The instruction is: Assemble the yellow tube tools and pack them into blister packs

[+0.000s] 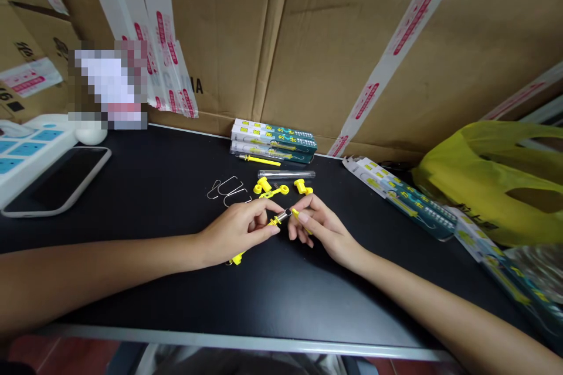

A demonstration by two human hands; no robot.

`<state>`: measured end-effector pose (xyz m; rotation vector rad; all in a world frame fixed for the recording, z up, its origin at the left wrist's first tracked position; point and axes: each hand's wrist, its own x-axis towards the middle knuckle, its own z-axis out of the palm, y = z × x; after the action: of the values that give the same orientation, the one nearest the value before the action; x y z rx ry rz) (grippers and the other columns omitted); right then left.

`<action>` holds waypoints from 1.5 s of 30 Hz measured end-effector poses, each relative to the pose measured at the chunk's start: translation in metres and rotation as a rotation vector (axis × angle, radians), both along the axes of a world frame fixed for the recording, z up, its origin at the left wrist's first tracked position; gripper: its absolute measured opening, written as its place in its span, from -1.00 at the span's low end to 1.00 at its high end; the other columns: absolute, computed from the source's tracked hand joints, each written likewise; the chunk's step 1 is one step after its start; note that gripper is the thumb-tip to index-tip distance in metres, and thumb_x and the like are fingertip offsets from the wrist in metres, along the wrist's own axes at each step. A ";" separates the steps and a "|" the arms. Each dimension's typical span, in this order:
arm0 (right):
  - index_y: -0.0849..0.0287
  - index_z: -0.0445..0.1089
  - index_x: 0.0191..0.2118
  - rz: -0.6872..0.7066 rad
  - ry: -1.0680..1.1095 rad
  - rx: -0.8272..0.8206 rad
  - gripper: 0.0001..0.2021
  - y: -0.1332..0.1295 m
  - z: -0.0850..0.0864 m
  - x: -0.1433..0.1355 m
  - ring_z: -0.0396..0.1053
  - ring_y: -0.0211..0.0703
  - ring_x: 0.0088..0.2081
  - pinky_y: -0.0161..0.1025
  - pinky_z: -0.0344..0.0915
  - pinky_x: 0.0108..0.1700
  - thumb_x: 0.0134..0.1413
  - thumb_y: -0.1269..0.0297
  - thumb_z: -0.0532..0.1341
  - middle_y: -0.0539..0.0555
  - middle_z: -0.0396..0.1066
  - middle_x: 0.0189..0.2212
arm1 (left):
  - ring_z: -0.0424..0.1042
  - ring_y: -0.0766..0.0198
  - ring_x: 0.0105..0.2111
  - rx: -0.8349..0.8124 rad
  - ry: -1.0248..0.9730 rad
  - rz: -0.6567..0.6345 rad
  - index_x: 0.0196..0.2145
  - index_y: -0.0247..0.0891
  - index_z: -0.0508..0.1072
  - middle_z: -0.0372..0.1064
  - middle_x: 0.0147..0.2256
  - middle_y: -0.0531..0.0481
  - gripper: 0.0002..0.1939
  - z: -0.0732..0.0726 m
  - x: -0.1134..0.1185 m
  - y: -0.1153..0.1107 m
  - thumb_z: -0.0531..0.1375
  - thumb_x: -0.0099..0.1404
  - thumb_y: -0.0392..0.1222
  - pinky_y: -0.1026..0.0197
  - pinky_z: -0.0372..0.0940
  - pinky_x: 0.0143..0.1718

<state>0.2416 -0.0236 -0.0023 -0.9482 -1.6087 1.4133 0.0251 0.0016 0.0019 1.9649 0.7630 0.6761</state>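
Note:
My left hand is closed on a yellow rod with a silver metal tube at its upper end. The tube's open mouth points toward my right hand, which pinches a small yellow piece just beside it. The tube and the yellow piece look close, but I cannot tell whether they touch. Beyond my hands lie yellow plastic parts, another yellow part, a clear tube and bent metal wires.
Printed boxes stand at the back, with a yellow rod before them. More boxes line the right side beside a yellow bag. A phone and a power strip are at left. Cardboard rises behind.

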 end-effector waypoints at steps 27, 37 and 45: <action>0.15 0.13 -0.31 0.082 -0.016 -0.131 -0.77 0.005 0.008 0.002 -0.11 -0.47 -0.72 -0.40 -0.20 -0.65 0.19 0.11 0.13 -0.09 0.37 -0.62 | 0.17 0.47 -0.60 0.033 0.050 0.032 -0.31 -0.26 0.33 0.21 -0.55 0.18 -0.85 0.001 0.000 -0.004 0.14 0.25 -0.12 0.37 0.09 -0.53; 0.14 0.15 -0.36 -0.051 -0.035 -0.073 -0.74 -0.002 0.007 -0.004 -0.10 -0.43 -0.65 -0.41 -0.20 -0.64 0.19 0.06 0.12 -0.17 0.07 -0.65 | 0.18 0.45 -0.60 0.030 0.049 0.040 -0.34 -0.25 0.31 0.20 -0.57 0.18 -0.89 0.004 0.003 -0.006 0.14 0.23 -0.16 0.37 0.08 -0.53; 0.15 0.24 -0.28 -0.046 -0.110 -0.023 -0.79 -0.005 0.005 -0.004 -0.04 -0.41 -0.61 -0.40 -0.10 -0.60 0.17 0.10 0.17 -0.12 0.11 -0.57 | 0.12 0.45 -0.60 0.019 0.068 0.029 -0.26 -0.26 0.38 0.12 -0.61 0.19 -0.80 0.008 0.006 -0.005 0.11 0.25 -0.09 0.37 0.03 -0.56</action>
<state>0.2378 -0.0281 0.0024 -1.0865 -1.6431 1.3721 0.0308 -0.0037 0.0099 2.0065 0.8298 0.6387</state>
